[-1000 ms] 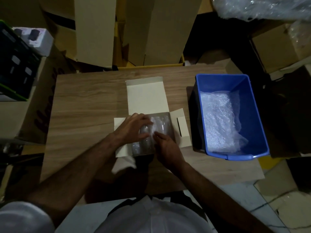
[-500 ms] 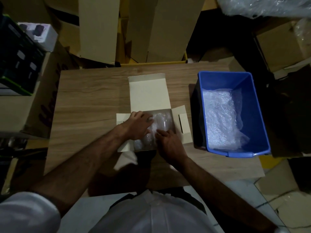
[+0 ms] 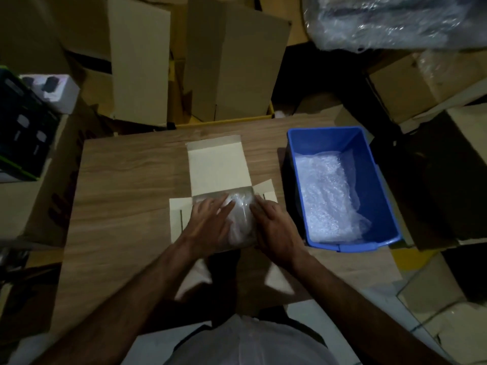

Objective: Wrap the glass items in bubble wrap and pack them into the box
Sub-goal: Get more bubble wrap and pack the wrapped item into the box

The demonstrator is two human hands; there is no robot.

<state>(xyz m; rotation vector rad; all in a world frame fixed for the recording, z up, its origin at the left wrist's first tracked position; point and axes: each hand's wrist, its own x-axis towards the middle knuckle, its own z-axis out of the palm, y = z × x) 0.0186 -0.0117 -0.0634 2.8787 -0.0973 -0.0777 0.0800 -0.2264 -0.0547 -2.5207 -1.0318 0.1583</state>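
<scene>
A small white cardboard box (image 3: 218, 167) lies open on the wooden table, its lid folded back and side flaps spread. Inside it sits a bundle of bubble-wrapped glass items (image 3: 241, 219). My left hand (image 3: 208, 222) lies flat on the bundle's left side, fingers spread. My right hand (image 3: 274, 227) presses against the bundle's right side at the box wall. Whether either hand grips the bundle is unclear. The glass itself is hidden under the wrap.
A blue plastic bin (image 3: 326, 135) holding loose bubble wrap (image 3: 326, 196) stands to the right of the box. Cardboard boxes (image 3: 237, 61) crowd the far side and right. A dark crate (image 3: 23, 133) sits at the left. The table's (image 3: 126, 185) left half is bare wood.
My right hand has shifted from the bundle's near edge to its right side. My left hand has spread flatter over the bundle. The bundle sits lower in the box.
</scene>
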